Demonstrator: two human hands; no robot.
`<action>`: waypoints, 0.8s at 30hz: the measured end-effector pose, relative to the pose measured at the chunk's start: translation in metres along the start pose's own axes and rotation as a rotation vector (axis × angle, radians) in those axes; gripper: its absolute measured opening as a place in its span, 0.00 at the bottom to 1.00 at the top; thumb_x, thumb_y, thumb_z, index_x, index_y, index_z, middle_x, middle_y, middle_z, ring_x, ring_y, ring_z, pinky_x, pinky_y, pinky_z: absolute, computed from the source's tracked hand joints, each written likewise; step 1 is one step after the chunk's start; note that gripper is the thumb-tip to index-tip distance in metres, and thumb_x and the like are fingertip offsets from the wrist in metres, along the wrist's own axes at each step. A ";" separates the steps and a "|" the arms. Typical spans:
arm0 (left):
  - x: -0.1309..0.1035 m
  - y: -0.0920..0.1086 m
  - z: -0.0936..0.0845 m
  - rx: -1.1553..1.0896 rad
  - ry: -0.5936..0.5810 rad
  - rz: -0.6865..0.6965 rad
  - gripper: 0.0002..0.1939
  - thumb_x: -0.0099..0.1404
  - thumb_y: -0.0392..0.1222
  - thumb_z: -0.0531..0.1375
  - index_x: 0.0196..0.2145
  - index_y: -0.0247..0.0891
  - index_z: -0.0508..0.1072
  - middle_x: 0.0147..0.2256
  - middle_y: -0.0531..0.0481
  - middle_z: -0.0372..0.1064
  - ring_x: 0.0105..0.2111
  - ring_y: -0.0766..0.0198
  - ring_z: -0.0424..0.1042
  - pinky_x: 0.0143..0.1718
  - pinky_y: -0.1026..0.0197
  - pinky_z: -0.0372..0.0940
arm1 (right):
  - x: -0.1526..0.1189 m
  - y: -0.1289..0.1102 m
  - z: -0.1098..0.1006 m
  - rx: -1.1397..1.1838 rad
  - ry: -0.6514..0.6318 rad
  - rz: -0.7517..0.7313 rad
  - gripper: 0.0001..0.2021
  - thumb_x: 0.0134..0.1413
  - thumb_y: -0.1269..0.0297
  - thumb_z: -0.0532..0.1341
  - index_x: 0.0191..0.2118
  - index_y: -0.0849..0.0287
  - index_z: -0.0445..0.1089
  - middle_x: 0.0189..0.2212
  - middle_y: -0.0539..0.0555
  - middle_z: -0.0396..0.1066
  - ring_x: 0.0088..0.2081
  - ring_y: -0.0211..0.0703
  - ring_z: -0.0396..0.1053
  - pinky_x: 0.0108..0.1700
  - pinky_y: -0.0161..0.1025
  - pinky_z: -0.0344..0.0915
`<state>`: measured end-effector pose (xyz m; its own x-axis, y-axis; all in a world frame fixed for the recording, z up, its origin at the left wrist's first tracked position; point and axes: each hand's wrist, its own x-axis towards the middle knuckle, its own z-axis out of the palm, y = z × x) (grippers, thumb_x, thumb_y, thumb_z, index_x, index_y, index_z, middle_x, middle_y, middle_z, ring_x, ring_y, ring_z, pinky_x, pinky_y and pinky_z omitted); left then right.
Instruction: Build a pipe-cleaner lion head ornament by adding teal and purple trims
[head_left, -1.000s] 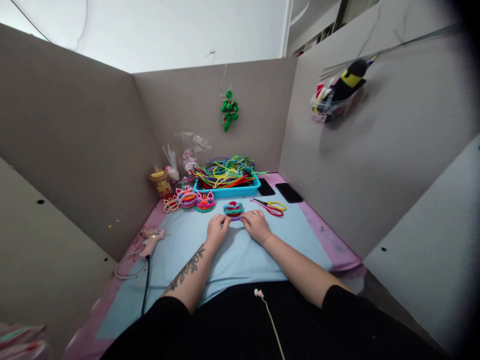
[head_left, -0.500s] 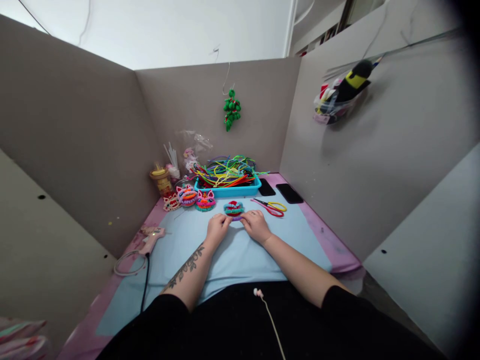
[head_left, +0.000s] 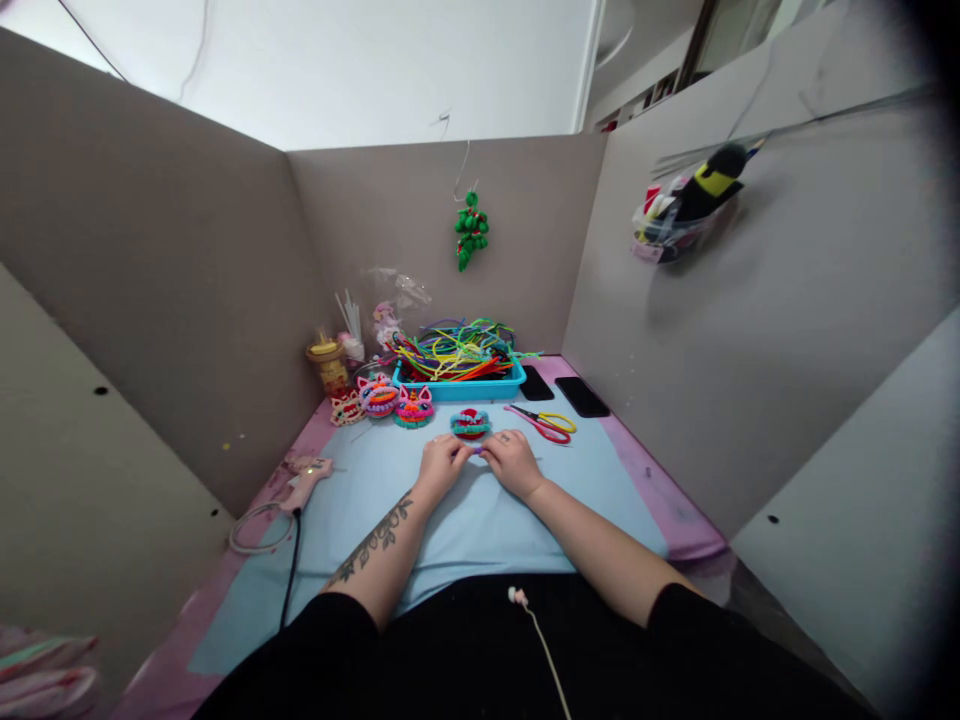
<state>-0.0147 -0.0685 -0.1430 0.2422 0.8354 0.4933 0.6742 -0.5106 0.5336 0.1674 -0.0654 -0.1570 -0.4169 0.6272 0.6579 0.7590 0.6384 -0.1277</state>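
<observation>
Between both hands is a short purple fuzzy piece (head_left: 478, 451), mostly covered by fingertips. My left hand (head_left: 442, 467) pinches its left end, thumb and fingers pressed together. On its right end, my right hand (head_left: 512, 462) is closed in a similar pinch. Just beyond the fingertips lies a teal and red fuzzy piece (head_left: 470, 424) on the light blue cloth (head_left: 480, 530). Scissors (head_left: 546, 424) with red and yellow handles rest to the right of it.
A blue tray (head_left: 459, 391) full of colourful fuzzy stems stands at the back. Finished fuzzy heads (head_left: 414, 407) sit left of centre. Two phones (head_left: 582, 397) lie at the right. A pink glue gun (head_left: 306, 485) with its cord is at the left.
My hands have come closer together, and less of the purple piece shows between them. The whole view has shifted slightly, with the scene lower in the picture.
</observation>
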 end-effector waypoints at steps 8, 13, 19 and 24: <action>-0.001 -0.004 0.003 -0.049 -0.001 -0.020 0.15 0.63 0.46 0.56 0.24 0.37 0.74 0.24 0.51 0.68 0.29 0.65 0.67 0.33 0.63 0.60 | -0.001 0.000 -0.001 0.015 -0.005 0.004 0.09 0.60 0.64 0.55 0.34 0.58 0.70 0.31 0.55 0.71 0.37 0.45 0.64 0.42 0.42 0.54; -0.003 -0.005 0.006 -0.087 -0.025 -0.020 0.15 0.63 0.46 0.56 0.23 0.38 0.74 0.23 0.51 0.68 0.28 0.65 0.67 0.32 0.64 0.61 | -0.001 -0.004 -0.002 0.048 -0.033 -0.040 0.11 0.59 0.60 0.57 0.44 0.59 0.69 0.36 0.57 0.73 0.39 0.46 0.65 0.44 0.42 0.55; -0.004 -0.002 0.006 -0.137 -0.011 0.013 0.10 0.61 0.44 0.58 0.38 0.39 0.75 0.35 0.48 0.73 0.34 0.64 0.71 0.38 0.62 0.65 | -0.001 -0.002 0.001 -0.002 -0.039 -0.004 0.08 0.60 0.65 0.55 0.35 0.58 0.71 0.30 0.54 0.72 0.36 0.45 0.64 0.43 0.42 0.53; -0.003 -0.004 0.005 -0.136 0.024 0.020 0.12 0.57 0.41 0.63 0.41 0.39 0.74 0.38 0.47 0.74 0.38 0.62 0.71 0.42 0.60 0.65 | -0.001 0.003 0.004 -0.021 -0.006 0.057 0.09 0.61 0.67 0.54 0.33 0.59 0.71 0.30 0.56 0.71 0.36 0.46 0.63 0.42 0.42 0.53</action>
<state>-0.0147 -0.0680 -0.1497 0.2367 0.8205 0.5204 0.5685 -0.5513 0.6106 0.1683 -0.0621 -0.1611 -0.3757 0.6651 0.6454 0.7919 0.5922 -0.1492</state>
